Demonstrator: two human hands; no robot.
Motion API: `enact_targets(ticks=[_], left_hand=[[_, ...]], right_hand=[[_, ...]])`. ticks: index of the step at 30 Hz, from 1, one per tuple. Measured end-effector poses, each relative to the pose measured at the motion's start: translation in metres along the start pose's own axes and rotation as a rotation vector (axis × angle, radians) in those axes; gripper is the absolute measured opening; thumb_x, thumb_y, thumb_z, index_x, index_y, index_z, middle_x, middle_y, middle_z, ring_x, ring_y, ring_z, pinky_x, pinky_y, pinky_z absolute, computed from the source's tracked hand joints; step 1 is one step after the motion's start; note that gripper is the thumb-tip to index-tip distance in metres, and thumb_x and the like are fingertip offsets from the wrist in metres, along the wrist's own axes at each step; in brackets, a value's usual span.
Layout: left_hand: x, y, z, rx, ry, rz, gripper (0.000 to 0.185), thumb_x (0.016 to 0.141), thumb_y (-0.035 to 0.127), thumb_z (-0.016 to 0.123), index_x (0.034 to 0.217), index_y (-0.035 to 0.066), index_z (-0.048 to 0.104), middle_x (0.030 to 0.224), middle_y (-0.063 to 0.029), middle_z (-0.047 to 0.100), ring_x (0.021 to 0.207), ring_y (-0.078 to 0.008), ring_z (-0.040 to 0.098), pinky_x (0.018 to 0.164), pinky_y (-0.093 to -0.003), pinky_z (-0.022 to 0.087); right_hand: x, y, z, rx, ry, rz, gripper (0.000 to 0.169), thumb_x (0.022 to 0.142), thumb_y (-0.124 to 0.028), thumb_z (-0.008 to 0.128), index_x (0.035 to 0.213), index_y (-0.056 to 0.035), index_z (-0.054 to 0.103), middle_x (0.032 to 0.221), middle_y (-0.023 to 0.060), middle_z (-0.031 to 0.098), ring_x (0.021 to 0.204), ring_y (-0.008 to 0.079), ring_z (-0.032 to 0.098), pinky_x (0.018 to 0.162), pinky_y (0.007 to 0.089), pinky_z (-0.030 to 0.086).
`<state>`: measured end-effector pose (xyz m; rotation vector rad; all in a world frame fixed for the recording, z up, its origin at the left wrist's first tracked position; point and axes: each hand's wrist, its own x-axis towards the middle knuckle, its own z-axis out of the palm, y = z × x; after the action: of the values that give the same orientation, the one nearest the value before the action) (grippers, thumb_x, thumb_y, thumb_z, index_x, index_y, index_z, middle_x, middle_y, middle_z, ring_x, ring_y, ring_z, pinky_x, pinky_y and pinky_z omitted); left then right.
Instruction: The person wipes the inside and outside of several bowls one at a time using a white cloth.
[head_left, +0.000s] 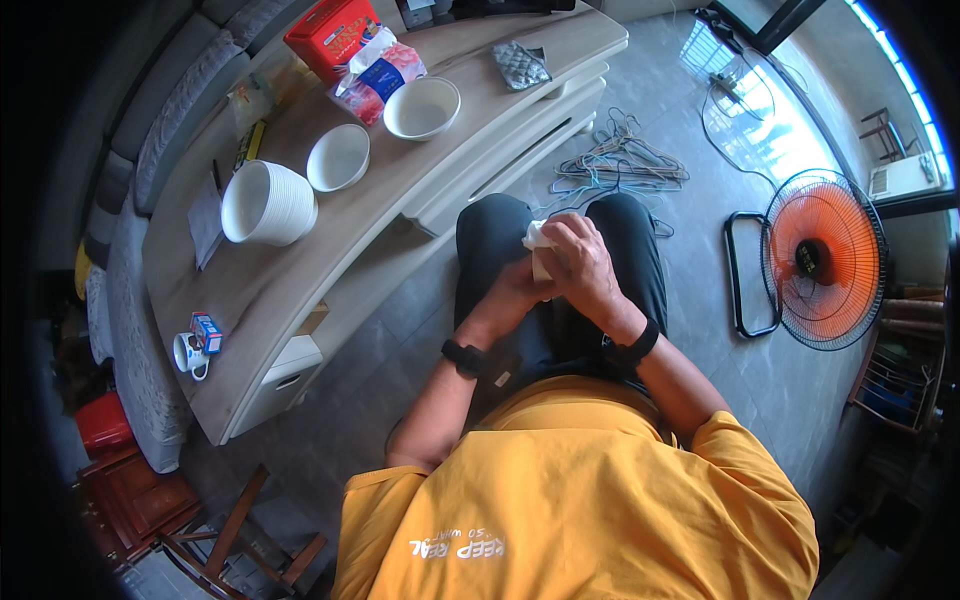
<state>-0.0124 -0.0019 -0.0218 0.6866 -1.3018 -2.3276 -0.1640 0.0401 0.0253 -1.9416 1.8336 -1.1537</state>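
Note:
Above my lap, my left hand (514, 289) holds a small off-white item (541, 266) from below and the left. Fingers hide most of it, so I cannot tell its kind. My right hand (581, 262) closes over it from above and the right. Crumpled white material (535, 235), which looks like tissue, sticks out at the right hand's fingertips. On the table to the left stand a nested stack of white bowls (270, 204) lying tilted, and two single white bowls, one nearer (339, 157) and one farther (422, 109).
A long wooden-topped table (360, 225) curves along my left. It carries a tissue pack (382, 75), a red box (330, 37), a foil blister pack (521, 65) and a mug (190, 354). Wire hangers (622, 161) lie on the floor ahead. An orange fan (821, 259) stands right.

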Motion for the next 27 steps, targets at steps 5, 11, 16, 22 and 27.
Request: enact_targets(ticks=[5,11,16,22,27], left_hand=[[0.001,-0.01,-0.009,0.083,-0.062,0.04,0.04,0.087,0.006,0.068,0.125,0.006,0.059,0.117,0.0016,0.061,0.109,-0.0097,0.055,0.097,-0.0298,0.044],[0.0,-0.003,-0.002,0.077,-0.03,0.055,0.04,0.086,0.006,0.068,0.125,0.006,0.058,0.117,0.0014,0.061,0.11,-0.0107,0.055,0.098,-0.0305,0.043],[0.0,-0.004,-0.003,0.021,-0.003,0.019,0.04,0.085,0.005,0.068,0.124,0.007,0.058,0.116,0.0009,0.06,0.11,-0.0119,0.055,0.097,-0.0308,0.044],[0.001,-0.007,-0.008,0.083,-0.051,0.029,0.039,0.085,0.002,0.067,0.123,0.006,0.06,0.116,0.0009,0.061,0.109,-0.0114,0.055,0.098,-0.031,0.043],[-0.001,-0.003,-0.005,0.092,-0.057,0.027,0.039,0.084,0.001,0.066,0.122,0.007,0.061,0.115,0.0025,0.061,0.109,-0.0099,0.054,0.099,-0.0304,0.042]], right_hand=[[0.004,0.019,-0.001,0.218,-0.016,0.212,0.018,0.082,-0.01,0.061,0.099,-0.0023,0.061,0.096,0.0147,0.06,0.093,0.0363,0.058,0.079,0.042,0.048],[-0.001,0.008,-0.004,0.103,0.007,-0.001,0.02,0.083,-0.009,0.061,0.102,-0.0029,0.062,0.104,0.0147,0.061,0.098,0.036,0.058,0.086,0.042,0.047],[0.002,0.002,-0.006,0.062,0.0,-0.079,0.021,0.084,-0.008,0.06,0.104,-0.0041,0.061,0.104,0.0133,0.061,0.098,0.0345,0.057,0.089,0.042,0.045],[0.001,0.018,-0.002,0.174,-0.003,0.096,0.019,0.086,-0.008,0.058,0.104,-0.0023,0.06,0.102,0.015,0.061,0.093,0.036,0.059,0.081,0.0405,0.048],[-0.003,0.015,0.0,0.156,0.037,0.102,0.019,0.086,-0.007,0.058,0.104,-0.0019,0.06,0.102,0.0161,0.061,0.091,0.0361,0.059,0.08,0.0407,0.049]])
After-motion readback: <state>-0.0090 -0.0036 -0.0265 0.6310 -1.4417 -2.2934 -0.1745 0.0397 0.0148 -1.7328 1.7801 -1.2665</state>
